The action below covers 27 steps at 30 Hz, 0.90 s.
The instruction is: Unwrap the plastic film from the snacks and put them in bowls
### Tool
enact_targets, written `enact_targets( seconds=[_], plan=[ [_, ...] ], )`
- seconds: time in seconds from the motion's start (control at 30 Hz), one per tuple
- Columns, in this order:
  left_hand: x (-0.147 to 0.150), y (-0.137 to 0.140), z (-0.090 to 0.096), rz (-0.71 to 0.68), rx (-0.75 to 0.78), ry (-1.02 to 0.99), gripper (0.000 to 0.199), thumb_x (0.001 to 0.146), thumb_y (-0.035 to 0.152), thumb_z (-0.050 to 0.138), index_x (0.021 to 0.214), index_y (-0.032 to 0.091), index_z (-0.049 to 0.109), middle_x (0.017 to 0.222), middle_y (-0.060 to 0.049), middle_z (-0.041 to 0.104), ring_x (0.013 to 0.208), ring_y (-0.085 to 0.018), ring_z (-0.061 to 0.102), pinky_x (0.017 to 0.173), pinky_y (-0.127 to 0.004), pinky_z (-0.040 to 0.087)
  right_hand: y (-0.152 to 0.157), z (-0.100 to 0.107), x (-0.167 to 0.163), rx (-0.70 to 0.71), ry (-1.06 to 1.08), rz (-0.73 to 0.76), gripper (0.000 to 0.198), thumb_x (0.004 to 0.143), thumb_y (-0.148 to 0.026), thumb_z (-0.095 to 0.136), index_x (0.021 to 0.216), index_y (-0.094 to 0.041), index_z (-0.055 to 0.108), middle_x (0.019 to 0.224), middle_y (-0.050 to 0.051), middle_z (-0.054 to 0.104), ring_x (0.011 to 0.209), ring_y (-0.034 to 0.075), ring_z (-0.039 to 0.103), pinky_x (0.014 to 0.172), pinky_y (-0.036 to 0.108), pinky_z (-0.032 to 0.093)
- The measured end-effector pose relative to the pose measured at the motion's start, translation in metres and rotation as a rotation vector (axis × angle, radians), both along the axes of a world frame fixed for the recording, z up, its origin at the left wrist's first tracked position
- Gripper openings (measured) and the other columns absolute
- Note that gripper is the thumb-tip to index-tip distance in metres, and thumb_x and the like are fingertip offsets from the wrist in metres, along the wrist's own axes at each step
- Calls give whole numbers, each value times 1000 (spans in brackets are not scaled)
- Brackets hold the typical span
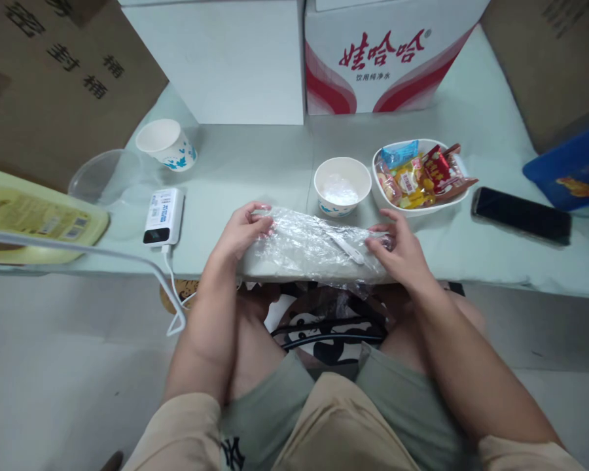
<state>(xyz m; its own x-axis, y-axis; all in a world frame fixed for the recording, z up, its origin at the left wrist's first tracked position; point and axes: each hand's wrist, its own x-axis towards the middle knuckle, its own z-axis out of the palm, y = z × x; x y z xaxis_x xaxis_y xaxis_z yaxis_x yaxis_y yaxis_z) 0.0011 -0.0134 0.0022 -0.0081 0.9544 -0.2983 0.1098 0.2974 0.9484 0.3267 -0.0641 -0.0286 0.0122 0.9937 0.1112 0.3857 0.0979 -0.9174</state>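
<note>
A crumpled clear plastic bag (294, 239) stretches along the table's front edge between my hands. My left hand (245, 230) pinches its left end between thumb and fingers. At the other end, my right hand (398, 247) has its fingertips closed on the bag. A small white plastic piece (347, 249), perhaps a spoon or handle, lies in or on the bag; I cannot tell which. Just behind stands a paper cup (338, 207) with something clear or whitish inside. To its right, beyond my right hand, a white bowl (425, 210) holds several wrapped sweets (412, 183).
A second paper cup (169, 147), a clear plastic lid or tub (105, 176), a white power bank (163, 217) with a cable, and a yellow bottle (44, 219) stand left. A black phone (521, 216) and blue package (572, 167) lie right. Cartons (240, 65) line the back.
</note>
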Motion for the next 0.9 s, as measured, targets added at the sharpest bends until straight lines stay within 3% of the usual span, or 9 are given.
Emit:
enact_targets(
  seconds=[0.07,0.13,0.23,0.37,0.47,0.53,0.63,0.77,0.9],
  plan=[
    [2,1,-2,24,99,16,35,75,29,78,103,22,60,73,3,61,60,-12,63,54,-21,48,-2,1,0,8,-77,70,60,77,-37,75,131,-25,52,86,1,71,67,18,63,68,35,54],
    [4,1,-4,35,183,49,33,79,33,75,106,25,57,77,4,57,56,-11,60,51,-22,45,-4,3,-3,16,-75,107,52,79,-35,72,127,-24,54,79,-1,69,70,18,65,69,34,54],
    [6,1,-7,16,273,162,27,86,33,69,107,27,55,81,5,54,46,-7,49,47,-24,36,-7,7,-7,-9,59,86,37,85,-37,66,118,-25,56,83,-2,65,62,14,65,58,28,52],
    [6,1,-10,28,331,289,21,87,29,69,104,26,57,78,5,53,49,-7,40,53,-24,34,-9,12,-1,-209,212,114,36,85,-41,66,116,-27,56,100,1,69,45,7,54,41,24,45],
    [6,1,-10,26,312,240,22,86,29,71,104,26,58,77,3,54,56,-9,42,56,-23,35,-14,19,14,-359,134,199,35,86,-41,64,117,-26,61,110,6,73,48,10,57,40,26,44],
    [7,2,-10,3,278,185,25,86,28,72,105,27,57,77,3,55,58,-10,44,56,-22,35,-19,27,20,-272,-42,119,30,86,-41,64,110,-24,67,106,8,75,60,16,65,47,29,48],
    [11,3,-7,-29,262,141,26,85,25,73,104,27,55,75,3,54,58,-9,43,54,-21,34,-22,43,15,-32,-263,-25,23,87,-39,64,102,-24,70,98,9,75,81,24,70,57,33,52],
    [16,1,-2,-93,261,54,32,84,26,73,106,27,50,74,5,52,54,-7,41,51,-21,32,-13,59,-23,49,-239,238,27,88,-35,64,113,-25,66,105,8,76,92,26,72,77,40,59],
    [17,-5,4,-168,237,-46,42,83,36,74,110,27,44,73,7,52,48,-6,38,46,-20,29,5,50,-67,29,-199,425,53,81,-30,71,132,-25,56,129,13,70,118,31,67,98,48,55]
  ],
)
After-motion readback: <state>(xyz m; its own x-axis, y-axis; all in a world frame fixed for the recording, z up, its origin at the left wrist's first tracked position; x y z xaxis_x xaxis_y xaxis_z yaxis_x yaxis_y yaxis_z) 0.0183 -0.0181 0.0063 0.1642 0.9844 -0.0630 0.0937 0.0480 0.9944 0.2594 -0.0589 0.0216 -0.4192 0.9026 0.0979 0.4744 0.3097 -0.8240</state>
